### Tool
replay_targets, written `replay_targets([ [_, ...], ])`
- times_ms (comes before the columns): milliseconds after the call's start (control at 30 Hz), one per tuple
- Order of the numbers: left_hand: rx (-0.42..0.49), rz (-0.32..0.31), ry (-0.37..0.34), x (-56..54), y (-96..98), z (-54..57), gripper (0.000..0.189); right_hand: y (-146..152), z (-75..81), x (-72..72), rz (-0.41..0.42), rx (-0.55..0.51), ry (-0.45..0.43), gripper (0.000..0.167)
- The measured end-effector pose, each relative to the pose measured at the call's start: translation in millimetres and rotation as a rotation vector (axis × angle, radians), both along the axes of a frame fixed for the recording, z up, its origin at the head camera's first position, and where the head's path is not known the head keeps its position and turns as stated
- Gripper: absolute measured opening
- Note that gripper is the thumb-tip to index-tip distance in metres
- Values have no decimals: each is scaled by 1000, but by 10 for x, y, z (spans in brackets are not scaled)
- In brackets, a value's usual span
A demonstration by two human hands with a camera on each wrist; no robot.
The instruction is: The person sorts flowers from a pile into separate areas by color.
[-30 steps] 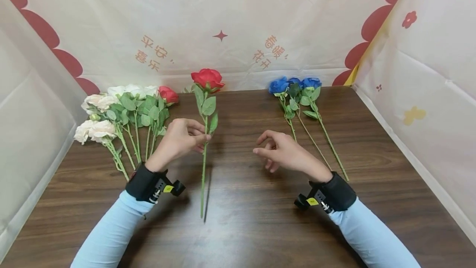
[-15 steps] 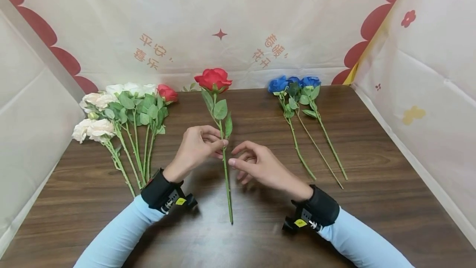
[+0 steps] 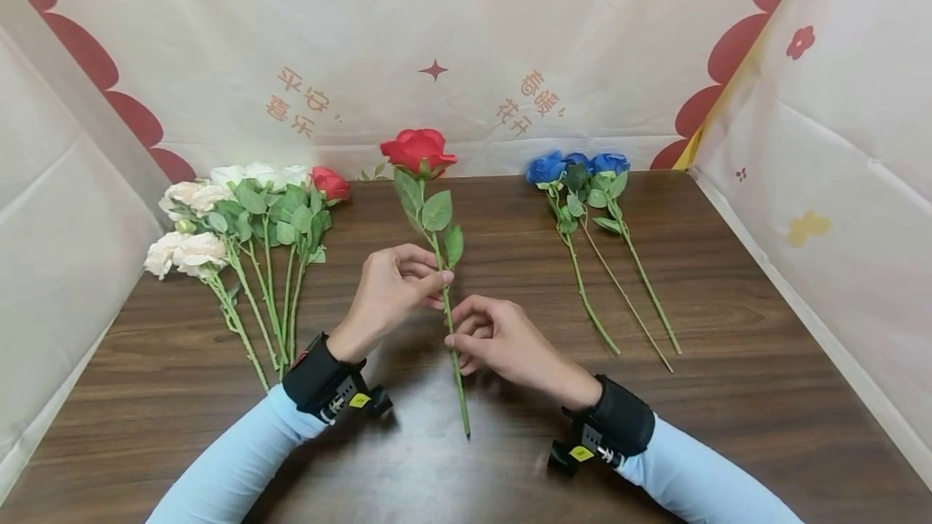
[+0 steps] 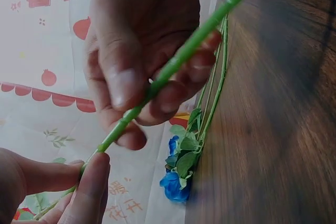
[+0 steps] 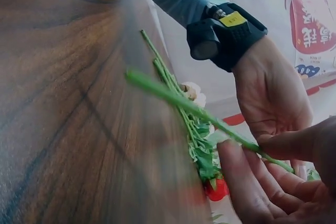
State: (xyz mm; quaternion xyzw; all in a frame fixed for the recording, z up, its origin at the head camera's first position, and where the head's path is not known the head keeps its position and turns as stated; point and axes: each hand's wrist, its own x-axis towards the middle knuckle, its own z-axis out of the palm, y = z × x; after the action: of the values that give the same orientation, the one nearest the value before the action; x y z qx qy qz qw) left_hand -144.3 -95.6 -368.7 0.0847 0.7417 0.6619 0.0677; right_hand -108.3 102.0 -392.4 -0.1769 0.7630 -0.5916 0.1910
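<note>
A red rose with a long green stem stands tilted over the middle of the table. High on the stem, just under the leaves, my left hand pinches it between thumb and fingers. Lower down, my right hand has its thumb and curled fingers round the same stem. The left wrist view has the green stem running past both hands. In the right wrist view, the stem's cut end points away from the fingers, above the table. Some right fingertips are hidden behind the stem in the head view.
On the left lie cream and white roses and another red rose, stems toward me. Several blue roses lie at the right back. A printed cloth walls the brown table at back and sides.
My left hand has carried the red rose to the right. The right hand has come in leftward from beside the blue roses and taken hold of the lower stem.
</note>
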Motion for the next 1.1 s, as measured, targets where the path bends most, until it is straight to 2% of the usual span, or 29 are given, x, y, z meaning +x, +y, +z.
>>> replay_targets([
  [267, 7, 8, 10, -12, 9, -5, 24, -9, -26, 12, -26, -14, 7, 25],
  [433, -14, -15, 22, -19, 8, -7, 27, -3, -33, 1, -28, -21, 20, 25],
  [533, -58, -42, 38, -25, -4, -5, 30, 17, -35, -19, -30, -18, 22, 24],
  [633, -176, -66, 49, -33, -31, 0, 35, 53, -36, -59, -45, -2, 25, 23],
  [733, -291, -100, 29, -42, -70, 0, 38, 116, -33, -133, -77, 22, 33, 23],
  [800, -334, -127, 4, -48, -95, 1, 37, 179, -35, -206, -101, 38, 39, 24],
  [933, -341, -156, -22, -65, -124, -1, 36, 364, -67, -395, -157, 85, 30, 27],
  [1100, -358, -149, -8, -65, -130, -3, 35, 630, -175, -630, -216, 137, 13, 33],
])
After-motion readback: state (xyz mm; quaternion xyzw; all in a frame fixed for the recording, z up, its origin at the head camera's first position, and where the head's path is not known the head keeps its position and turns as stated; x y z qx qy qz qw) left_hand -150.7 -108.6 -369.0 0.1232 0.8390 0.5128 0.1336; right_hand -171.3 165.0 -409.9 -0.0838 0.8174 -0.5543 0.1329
